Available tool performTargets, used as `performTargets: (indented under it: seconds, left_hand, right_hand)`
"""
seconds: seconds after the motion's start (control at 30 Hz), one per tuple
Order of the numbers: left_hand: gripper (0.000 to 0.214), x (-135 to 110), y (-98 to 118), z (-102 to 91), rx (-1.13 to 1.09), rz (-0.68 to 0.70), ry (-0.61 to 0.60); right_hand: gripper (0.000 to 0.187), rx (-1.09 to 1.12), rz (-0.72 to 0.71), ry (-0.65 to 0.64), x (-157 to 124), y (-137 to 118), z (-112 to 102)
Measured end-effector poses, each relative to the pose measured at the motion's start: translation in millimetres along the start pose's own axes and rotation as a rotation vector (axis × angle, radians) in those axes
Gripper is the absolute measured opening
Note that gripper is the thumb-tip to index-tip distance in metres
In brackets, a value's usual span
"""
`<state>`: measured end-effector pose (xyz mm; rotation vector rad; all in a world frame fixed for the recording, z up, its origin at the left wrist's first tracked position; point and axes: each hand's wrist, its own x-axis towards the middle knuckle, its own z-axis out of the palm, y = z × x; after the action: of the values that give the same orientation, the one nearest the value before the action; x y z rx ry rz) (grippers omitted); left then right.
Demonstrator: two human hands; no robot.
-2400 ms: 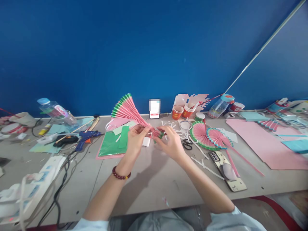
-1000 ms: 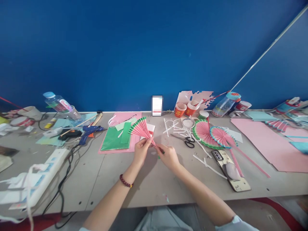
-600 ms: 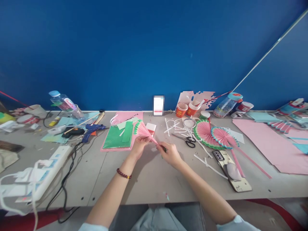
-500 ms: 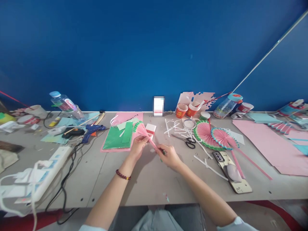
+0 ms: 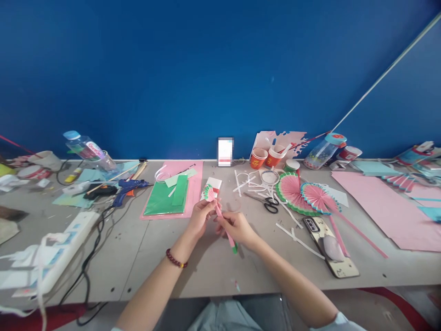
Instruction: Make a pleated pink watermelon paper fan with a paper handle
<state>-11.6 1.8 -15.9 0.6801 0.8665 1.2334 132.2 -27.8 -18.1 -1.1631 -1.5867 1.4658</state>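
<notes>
I hold a pleated pink paper fan with a green edge (image 5: 209, 193) over the grey table (image 5: 220, 262). It is folded nearly flat into a narrow strip, and its lower green tip pokes out at the bottom. My left hand (image 5: 200, 216) pinches the upper part of the folds. My right hand (image 5: 234, 227) is closed on the strip lower down. A bead bracelet sits on my left wrist.
Green and pink paper sheets (image 5: 165, 200) lie behind my hands, beside a small white block (image 5: 215, 184). Scissors (image 5: 270, 204), white paper strips, finished fans (image 5: 303, 195) and a phone (image 5: 330, 246) sit to the right. A glue gun (image 5: 127, 187), cables and a power strip (image 5: 55, 255) lie left.
The fan was spread wide and raised; it has since been squeezed shut into a narrow strip. Both hands have come lower and nearer to me, with the strip's end sliding out below my right hand.
</notes>
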Motion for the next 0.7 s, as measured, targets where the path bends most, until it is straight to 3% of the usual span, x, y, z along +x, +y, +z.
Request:
performTargets:
  seconds: [0.13, 0.27, 0.37, 0.43, 0.5, 0.6, 0.7]
  left_hand:
    - [0.034, -1, 0, -0.4, 0.056, -0.038, -0.055]
    - [0.034, 0, 1, -2.0, 0.162, -0.086, -0.103]
    - [0.037, 1, 2, -2.4, 0.103, -0.07, -0.046]
    - [0.038, 1, 4, -3.3, 0.035, -0.082, -0.023]
    - [0.037, 1, 6, -5.4, -0.044, -0.09, -0.031]
    - [0.033, 2, 10, -11.7, -0.213, -0.133, -0.117]
    - [0.028, 4, 11, -18.3, -0.353, -0.183, -0.214]
  right_hand:
    - [0.045, 0.083, 0.056, -0.012, 0, 3, 2]
    - [0.047, -0.09, -0.032, 0.015, 3, 1, -8]
    - [0.048, -0.269, -0.079, 0.169, 7, -5, -30]
    - [0.035, -0.405, -0.088, 0.362, 8, -11, -50]
    - [0.024, -0.607, -0.093, 0.469, 9, -16, -71]
    - [0.022, -0.819, -0.027, 0.543, 18, -17, -98]
    - [0.027, -0.929, 0.13, 0.555, 36, -8, -115]
